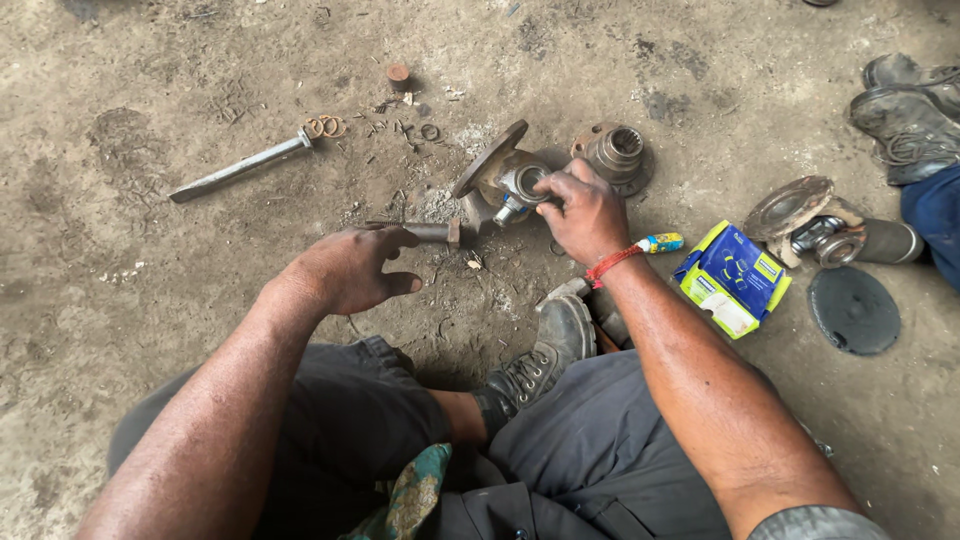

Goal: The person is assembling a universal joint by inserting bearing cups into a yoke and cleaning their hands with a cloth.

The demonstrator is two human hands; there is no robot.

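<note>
My left hand (345, 268) is closed around a short metal hammer or punch (430, 232), whose head pokes out to the right. My right hand (585, 212) grips a rusty flanged yoke part (500, 170) tilted on the dirt floor, fingers over its round bearing cup (524, 182). A red thread band sits on my right wrist. The hammer head lies just left of the yoke.
A second round flange (615, 152) lies behind the yoke. A long steel bar (240, 167) with rings is at upper left. A blue-and-yellow carton (732, 278), another joint assembly (815, 225), a dark disc (853, 310) and someone's boots (910, 115) are at right. My boot (545, 355) is below.
</note>
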